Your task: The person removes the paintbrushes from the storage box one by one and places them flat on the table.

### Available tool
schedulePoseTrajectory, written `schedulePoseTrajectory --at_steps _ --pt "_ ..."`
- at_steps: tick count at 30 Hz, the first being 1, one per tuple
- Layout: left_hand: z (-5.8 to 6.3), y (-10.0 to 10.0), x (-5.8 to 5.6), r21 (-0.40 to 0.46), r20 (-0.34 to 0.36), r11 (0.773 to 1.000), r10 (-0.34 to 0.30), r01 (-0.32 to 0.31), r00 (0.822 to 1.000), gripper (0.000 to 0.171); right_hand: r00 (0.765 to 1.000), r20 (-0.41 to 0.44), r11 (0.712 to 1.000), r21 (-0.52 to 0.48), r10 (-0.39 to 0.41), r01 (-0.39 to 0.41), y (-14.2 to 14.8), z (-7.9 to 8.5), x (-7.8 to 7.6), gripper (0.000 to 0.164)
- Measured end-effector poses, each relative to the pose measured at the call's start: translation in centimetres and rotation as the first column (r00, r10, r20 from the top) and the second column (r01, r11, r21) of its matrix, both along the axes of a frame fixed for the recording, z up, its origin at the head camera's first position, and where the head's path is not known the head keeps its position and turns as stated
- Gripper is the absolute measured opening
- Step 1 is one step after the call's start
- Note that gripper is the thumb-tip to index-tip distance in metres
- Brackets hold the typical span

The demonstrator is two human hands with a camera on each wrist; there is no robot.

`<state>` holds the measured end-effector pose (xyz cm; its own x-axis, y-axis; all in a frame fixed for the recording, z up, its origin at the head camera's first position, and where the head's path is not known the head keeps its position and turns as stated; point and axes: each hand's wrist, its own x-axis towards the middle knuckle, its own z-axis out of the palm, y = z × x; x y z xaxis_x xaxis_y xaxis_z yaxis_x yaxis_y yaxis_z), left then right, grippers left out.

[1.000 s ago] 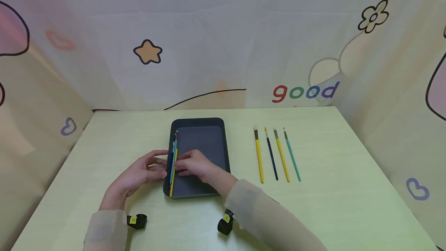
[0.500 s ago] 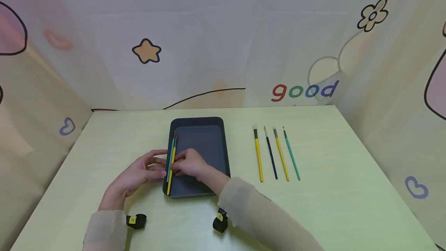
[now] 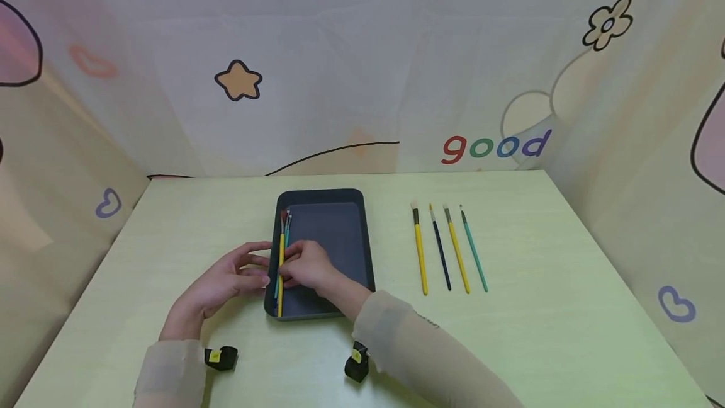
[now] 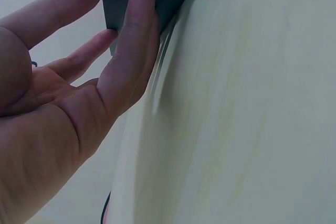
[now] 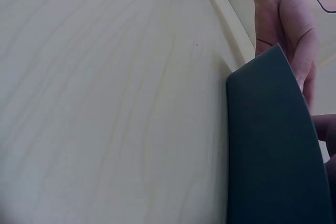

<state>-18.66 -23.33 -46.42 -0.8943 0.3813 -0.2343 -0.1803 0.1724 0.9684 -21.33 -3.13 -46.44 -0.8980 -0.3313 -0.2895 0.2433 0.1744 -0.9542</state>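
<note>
A dark grey rectangular tray (image 3: 334,238) stands left of the table's middle. My left hand (image 3: 229,279) is at its left side, fingers spread and loosely bent; in the left wrist view a fingertip rests on the tray's outer wall (image 4: 118,3). Inside the tray my right hand (image 3: 308,266) pinches a yellow-handled paintbrush (image 3: 281,250) with dark red bristles, along the left wall. Beside and partly under it lies a teal paintbrush (image 3: 287,232), with a dark handle end showing lower down. My right fingertips are partly hidden behind the tray wall in the right wrist view.
Right of the tray, several paintbrushes lie side by side on the pale table: a thick yellow one (image 3: 420,257), a dark blue one (image 3: 441,254), another yellow one (image 3: 457,254) and a teal one (image 3: 476,254). A printed curtain (image 3: 340,80) encloses the table's back and sides.
My right hand has shifted slightly left with the yellow paintbrush, which now stands straighter along the wall. Its bristle end has passed left of the teal brush's tip. My left hand stays put.
</note>
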Motion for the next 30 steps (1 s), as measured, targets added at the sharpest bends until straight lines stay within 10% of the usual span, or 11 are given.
schedulePoseTrajectory --at_steps 30 --pt "-0.4 0.2 0.2 -0.026 0.019 0.998 0.051 -0.051 0.998 0.072 0.997 -0.055 0.997 -0.049 0.059 -0.062 3.5 1.3 0.2 0.030"
